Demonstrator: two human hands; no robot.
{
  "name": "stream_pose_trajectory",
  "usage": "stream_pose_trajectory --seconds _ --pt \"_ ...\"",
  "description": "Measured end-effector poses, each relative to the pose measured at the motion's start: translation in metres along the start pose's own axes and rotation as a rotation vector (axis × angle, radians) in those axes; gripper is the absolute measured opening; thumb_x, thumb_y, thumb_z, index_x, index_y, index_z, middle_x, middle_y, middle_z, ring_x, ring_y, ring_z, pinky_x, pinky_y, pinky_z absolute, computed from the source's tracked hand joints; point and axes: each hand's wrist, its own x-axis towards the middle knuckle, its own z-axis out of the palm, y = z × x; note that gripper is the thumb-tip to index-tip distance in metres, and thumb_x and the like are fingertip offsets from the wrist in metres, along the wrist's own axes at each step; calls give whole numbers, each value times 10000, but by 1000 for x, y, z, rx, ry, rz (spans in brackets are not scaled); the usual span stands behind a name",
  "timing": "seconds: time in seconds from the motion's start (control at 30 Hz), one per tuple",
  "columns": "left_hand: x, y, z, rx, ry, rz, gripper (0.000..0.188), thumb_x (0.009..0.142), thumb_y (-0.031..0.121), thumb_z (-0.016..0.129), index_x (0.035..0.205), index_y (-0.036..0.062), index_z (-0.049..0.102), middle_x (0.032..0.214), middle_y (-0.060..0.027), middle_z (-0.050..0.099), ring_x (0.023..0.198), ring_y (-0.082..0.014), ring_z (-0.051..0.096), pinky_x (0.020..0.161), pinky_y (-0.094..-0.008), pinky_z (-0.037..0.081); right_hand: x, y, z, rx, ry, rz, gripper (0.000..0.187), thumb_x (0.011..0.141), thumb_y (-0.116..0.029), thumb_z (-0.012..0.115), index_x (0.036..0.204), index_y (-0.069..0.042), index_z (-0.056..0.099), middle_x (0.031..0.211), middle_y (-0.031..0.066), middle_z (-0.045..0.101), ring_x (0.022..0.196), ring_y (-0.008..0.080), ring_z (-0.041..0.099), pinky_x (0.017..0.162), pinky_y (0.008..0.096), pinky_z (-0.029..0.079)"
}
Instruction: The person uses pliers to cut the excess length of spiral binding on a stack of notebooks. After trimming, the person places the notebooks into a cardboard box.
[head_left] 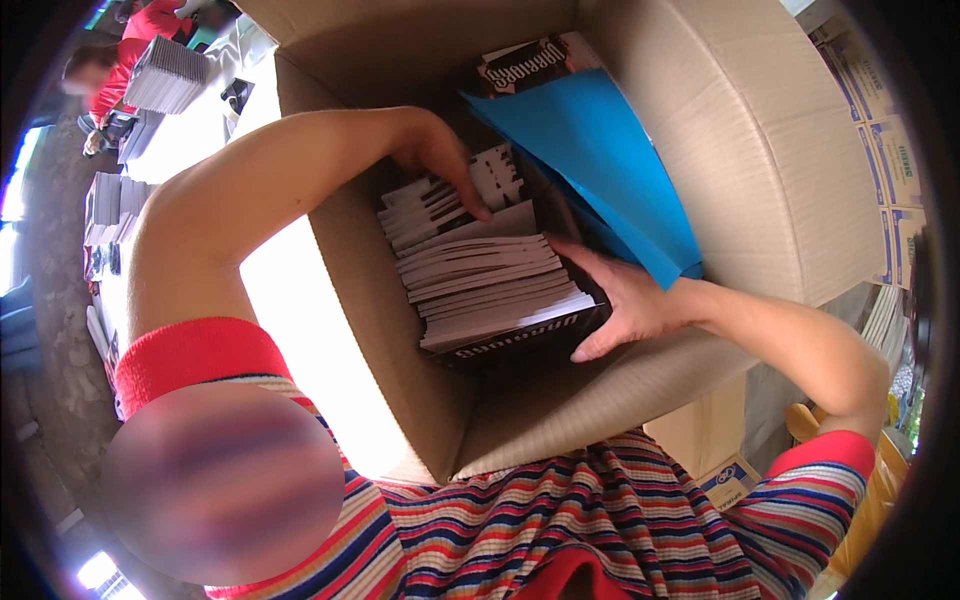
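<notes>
Inside a deep cardboard box (740,130) stands a row of thin booklets (490,285), their pale page edges up and a dark printed cover at the near end. My right hand (635,300) spans the right side of this near group, thumb and fingers gripping it. Behind, a smaller batch of booklets (425,213) leans unevenly. My left hand (437,150) reaches over the box's left wall and closes on that batch; one digit dips between the two groups, and the others are mostly hidden. A blue sheet (600,160) lies bent along the right side, touching my right wrist.
Another dark-covered booklet (535,65) lies at the box's far end. Stacks of books (165,75) stand on a white table at the upper left, near a person in red (120,75). Printed cartons (885,150) are piled at the right; yellow material (870,510) hangs below.
</notes>
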Motion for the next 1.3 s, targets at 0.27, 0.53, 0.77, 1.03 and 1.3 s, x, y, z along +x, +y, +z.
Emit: stream_pose_trajectory --seconds 0.27,0.53,0.77,1.03,1.3 --pt "10 1 1 -23 -89 28 724 714 344 774 1288 29 464 1254 -119 538 1163 -232 494 1004 -368 363 21 29 9 154 157 -183 1328 540 -328 859 1419 -10 -84 1401 236 231 1327 336 239 1094 387 212" --pt "-4 12 7 -54 -178 -6 737 700 327 787 1286 19 462 1257 -135 531 1173 -238 488 1013 -371 356 13 2 15 -101 272 -50 1323 528 -421 836 1414 52 -25 1434 261 173 1337 356 191 1111 381 157" --pt "-1 6 4 -90 -114 -26 728 714 321 777 1286 4 456 1263 -149 525 1186 -243 481 1032 -370 343 18 -1 19 384 147 -180 1210 555 -267 841 1424 0 43 1397 224 261 1298 344 264 1093 377 223" --pt "1 5 3 -102 -126 -25 683 747 334 744 1285 19 465 1260 -139 531 1179 -228 487 1013 -373 356 12 4 16 247 162 -179 1112 562 -216 832 1407 8 144 1388 209 284 1275 333 306 1074 372 260" --pt "2 2 6 -145 -53 -14 612 753 350 726 1256 75 511 1221 -104 566 1146 -210 512 990 -376 376 9 0 21 218 230 -161 1080 565 -218 835 1393 17 182 1339 209 361 1259 322 335 1065 367 274"
